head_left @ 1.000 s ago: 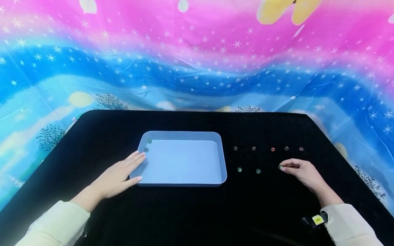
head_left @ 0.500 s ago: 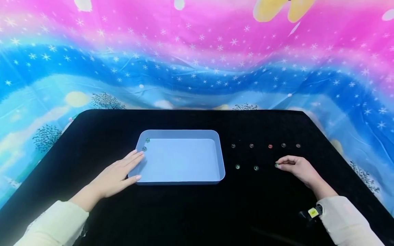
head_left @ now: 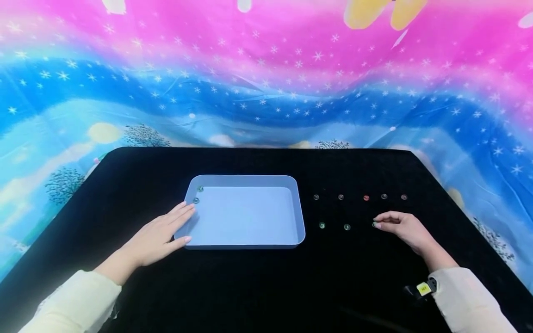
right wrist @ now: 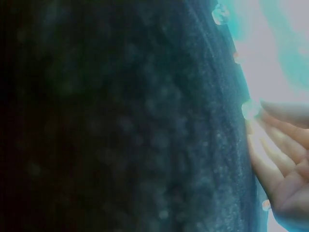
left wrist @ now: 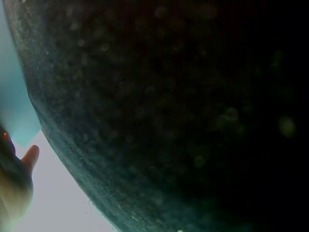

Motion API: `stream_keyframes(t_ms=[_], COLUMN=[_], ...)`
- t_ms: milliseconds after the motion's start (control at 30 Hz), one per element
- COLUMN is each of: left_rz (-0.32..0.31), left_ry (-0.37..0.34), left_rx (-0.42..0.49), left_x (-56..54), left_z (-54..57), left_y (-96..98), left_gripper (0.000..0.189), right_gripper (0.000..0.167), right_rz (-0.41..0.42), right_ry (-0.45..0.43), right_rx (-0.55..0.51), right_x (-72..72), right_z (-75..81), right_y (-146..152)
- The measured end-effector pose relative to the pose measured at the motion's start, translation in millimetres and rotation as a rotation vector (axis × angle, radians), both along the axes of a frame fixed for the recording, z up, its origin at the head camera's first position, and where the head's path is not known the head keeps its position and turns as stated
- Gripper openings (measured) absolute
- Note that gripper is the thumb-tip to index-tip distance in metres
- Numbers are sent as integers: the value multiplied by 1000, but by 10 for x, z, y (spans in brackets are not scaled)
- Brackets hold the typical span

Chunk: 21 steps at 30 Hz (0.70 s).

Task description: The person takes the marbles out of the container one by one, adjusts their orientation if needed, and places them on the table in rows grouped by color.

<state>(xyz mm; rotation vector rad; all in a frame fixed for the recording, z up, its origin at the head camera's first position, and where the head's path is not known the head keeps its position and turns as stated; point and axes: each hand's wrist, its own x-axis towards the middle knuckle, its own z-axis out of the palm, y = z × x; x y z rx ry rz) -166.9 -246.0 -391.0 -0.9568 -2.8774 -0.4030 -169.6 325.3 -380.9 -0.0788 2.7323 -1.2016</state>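
Observation:
My left hand (head_left: 160,238) lies with straight fingers over the left rim of a pale blue rectangular tray (head_left: 297,208). Two small greenish glass marbles sit inside the tray at its left end, the far marble (head_left: 200,189) and the near marble (head_left: 196,200), close to my fingertips. To the right of the tray, my right hand (head_left: 405,229) pinches a glass marble (right wrist: 250,109) between thumb and fingers, low over the black cloth; the fingertips partly hide it. Left of that hand lie two green marbles, one (head_left: 322,225) nearer the tray and another (head_left: 347,227) beside it.
Behind the right hand several marbles form a back row, among them a red marble (head_left: 366,198) and a clear marble (head_left: 316,197). Black cloth (head_left: 250,291) covers the table. A patterned pink and blue curtain (head_left: 266,92) hangs behind it.
The head view has shifted slightly. Both hands keep almost the same places: the left at the tray's rim, the right with the marble between its fingertips.

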Motion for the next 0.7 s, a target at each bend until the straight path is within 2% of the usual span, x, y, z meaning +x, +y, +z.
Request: stream_keyframes(t_ms=[233,400,533,700], left_rz=[0,2,3,9], left_ry=[5,-11,-20,-22], left_rx=[-5,-13,-12,-10], left_x=[10,16,14,15], left_z=[-1,15,15,5], left_y=[-11,2,0,-19], left_gripper=[62,62,62,62], right_gripper=[42,42,41,39], right_rz=[-24,-38,-48,-39], right_ry=[25,63,107,175], right_rx=[-42,-26,-29,-90], right_x=[31,73,101,90], right_z=[-9,-7,17,62], right_y=[2,4,-25,-142])
